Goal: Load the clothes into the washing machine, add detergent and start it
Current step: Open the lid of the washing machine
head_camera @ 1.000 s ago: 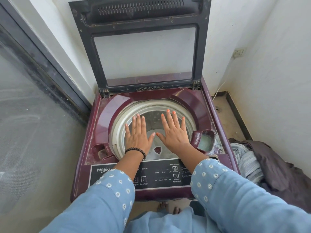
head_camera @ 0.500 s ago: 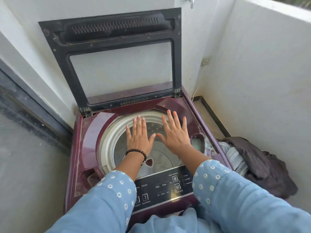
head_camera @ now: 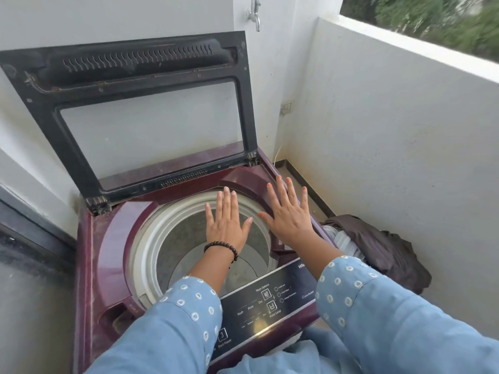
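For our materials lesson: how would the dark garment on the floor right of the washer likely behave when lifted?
The dark garment lies crumpled in soft folds, so it would probably hang limp and drape. It looks like thin cloth, likely light, and unlikely to roll or break.

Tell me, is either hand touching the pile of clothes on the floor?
Apart. The head view shows both the left hand and right hand over the machine, clothes beside it.
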`<state>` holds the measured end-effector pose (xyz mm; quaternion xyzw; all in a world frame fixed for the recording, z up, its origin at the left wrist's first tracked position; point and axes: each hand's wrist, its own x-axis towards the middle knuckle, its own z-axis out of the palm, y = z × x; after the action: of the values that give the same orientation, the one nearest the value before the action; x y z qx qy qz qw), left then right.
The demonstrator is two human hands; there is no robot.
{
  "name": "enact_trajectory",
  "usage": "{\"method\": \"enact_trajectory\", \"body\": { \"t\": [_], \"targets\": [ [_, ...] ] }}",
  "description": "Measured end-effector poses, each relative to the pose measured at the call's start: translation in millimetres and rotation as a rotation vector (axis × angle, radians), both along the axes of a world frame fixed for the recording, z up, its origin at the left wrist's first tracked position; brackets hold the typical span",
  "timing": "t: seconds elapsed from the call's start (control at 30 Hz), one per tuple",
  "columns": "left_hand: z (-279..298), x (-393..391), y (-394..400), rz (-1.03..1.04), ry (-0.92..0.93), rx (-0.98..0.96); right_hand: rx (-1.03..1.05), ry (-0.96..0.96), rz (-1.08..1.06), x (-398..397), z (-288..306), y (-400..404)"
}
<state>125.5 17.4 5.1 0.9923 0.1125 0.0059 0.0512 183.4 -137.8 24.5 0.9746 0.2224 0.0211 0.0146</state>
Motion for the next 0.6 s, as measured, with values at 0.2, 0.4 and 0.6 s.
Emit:
{"method": "enact_trajectory", "body": {
  "t": [0.2,0.4,0.6],
  "targets": [
    [-2.1,7.5,-12.6,-0.049,0.004,0.015,0.031,0.018,-0.061,4.6,0.5,-14.7],
    [2.0,24.1,-41.4,-0.129,-0.017,0.002,0.051,0.029,-0.144,9.0,-3.5,-44.3],
    [1.9,39.3,-71.3,-0.211,-0.004,0.014,0.168,0.072,-0.296,8.7,-15.6,-80.6]
  ]
}}
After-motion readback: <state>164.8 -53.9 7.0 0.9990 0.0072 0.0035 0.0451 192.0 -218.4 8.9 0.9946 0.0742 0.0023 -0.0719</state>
